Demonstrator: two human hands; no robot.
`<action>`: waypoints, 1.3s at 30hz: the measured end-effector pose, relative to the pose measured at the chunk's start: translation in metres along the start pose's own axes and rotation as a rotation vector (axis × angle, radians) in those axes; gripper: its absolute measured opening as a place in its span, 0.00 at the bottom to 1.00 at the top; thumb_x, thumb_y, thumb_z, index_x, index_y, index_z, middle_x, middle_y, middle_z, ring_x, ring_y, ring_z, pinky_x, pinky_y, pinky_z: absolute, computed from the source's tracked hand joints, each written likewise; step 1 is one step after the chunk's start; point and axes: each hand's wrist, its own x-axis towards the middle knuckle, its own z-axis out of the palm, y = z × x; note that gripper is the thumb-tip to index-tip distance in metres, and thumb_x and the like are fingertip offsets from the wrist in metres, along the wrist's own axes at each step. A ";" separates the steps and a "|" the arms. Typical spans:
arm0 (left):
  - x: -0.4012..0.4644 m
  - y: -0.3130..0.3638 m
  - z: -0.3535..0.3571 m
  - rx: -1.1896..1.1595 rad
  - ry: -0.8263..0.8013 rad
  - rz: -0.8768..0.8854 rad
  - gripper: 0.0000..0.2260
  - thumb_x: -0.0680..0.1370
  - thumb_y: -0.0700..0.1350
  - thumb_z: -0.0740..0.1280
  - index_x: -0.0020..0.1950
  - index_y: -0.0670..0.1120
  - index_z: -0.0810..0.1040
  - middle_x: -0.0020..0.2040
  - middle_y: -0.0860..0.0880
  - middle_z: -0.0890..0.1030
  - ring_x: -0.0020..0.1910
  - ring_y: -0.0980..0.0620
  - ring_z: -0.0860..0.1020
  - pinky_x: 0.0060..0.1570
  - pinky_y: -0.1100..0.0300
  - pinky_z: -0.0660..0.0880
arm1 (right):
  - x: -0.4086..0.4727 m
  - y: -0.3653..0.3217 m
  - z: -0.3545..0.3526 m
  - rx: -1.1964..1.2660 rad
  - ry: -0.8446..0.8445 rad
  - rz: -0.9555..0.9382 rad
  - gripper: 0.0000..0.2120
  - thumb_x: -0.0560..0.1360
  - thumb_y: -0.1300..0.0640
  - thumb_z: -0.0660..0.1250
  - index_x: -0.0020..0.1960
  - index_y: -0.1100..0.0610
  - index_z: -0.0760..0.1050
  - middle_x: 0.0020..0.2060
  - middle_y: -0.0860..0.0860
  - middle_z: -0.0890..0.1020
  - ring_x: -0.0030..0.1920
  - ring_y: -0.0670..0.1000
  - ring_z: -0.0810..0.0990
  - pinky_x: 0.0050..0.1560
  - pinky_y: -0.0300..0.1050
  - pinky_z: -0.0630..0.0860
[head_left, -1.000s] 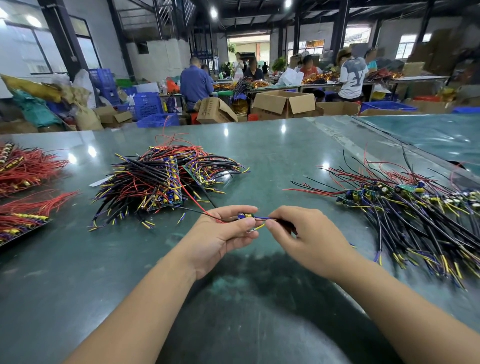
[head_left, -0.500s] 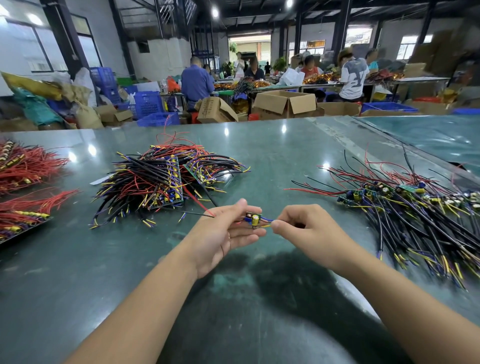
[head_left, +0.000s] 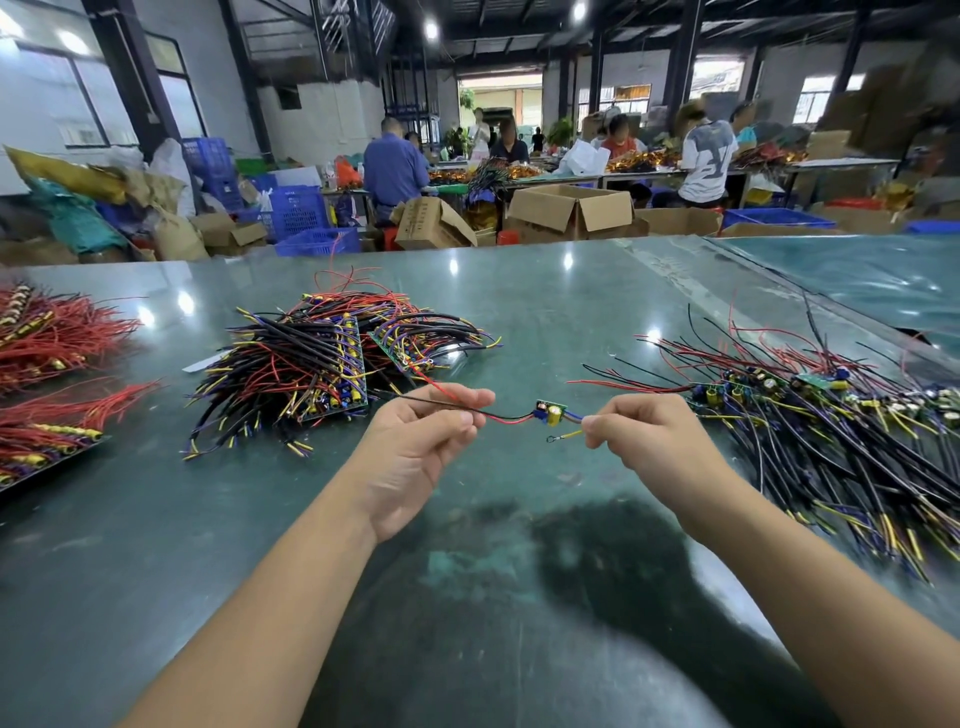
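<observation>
Left hand (head_left: 421, 447) pinches the red and black leads (head_left: 491, 414); right hand (head_left: 654, 441) pinches the blue and yellow leads (head_left: 570, 422). The small circuit board (head_left: 546, 413) hangs between them. Probably light, with fragile solder joints: grip the leads close to the board. The bench (head_left: 208, 545) lies below the board.

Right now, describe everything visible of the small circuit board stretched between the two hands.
The small circuit board is green, carrying a yellow cylindrical part and a blue one. It hangs above the table, touched only by its own leads. The left hand pinches its red and black wires; the right hand pinches its blue and yellow wires, the yellow one ending in a small loop.
</observation>
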 end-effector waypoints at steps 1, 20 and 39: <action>0.000 0.000 0.000 0.006 0.012 0.016 0.08 0.70 0.29 0.65 0.42 0.40 0.80 0.43 0.45 0.85 0.37 0.56 0.81 0.38 0.69 0.77 | 0.000 0.000 0.000 -0.003 -0.003 0.002 0.14 0.72 0.60 0.68 0.27 0.57 0.76 0.27 0.54 0.64 0.31 0.50 0.61 0.33 0.46 0.55; 0.000 0.001 -0.004 0.108 -0.006 0.063 0.14 0.64 0.35 0.70 0.49 0.42 0.80 0.41 0.47 0.84 0.40 0.55 0.82 0.42 0.67 0.77 | -0.001 -0.001 -0.003 0.000 0.074 0.018 0.11 0.70 0.59 0.69 0.29 0.59 0.78 0.28 0.55 0.64 0.31 0.51 0.61 0.33 0.45 0.56; 0.006 -0.004 -0.004 0.379 0.179 0.171 0.06 0.77 0.40 0.67 0.42 0.43 0.83 0.32 0.48 0.83 0.29 0.56 0.80 0.31 0.68 0.76 | -0.002 0.000 0.001 -0.138 0.051 -0.059 0.12 0.73 0.56 0.68 0.31 0.57 0.79 0.20 0.45 0.63 0.22 0.44 0.59 0.22 0.35 0.55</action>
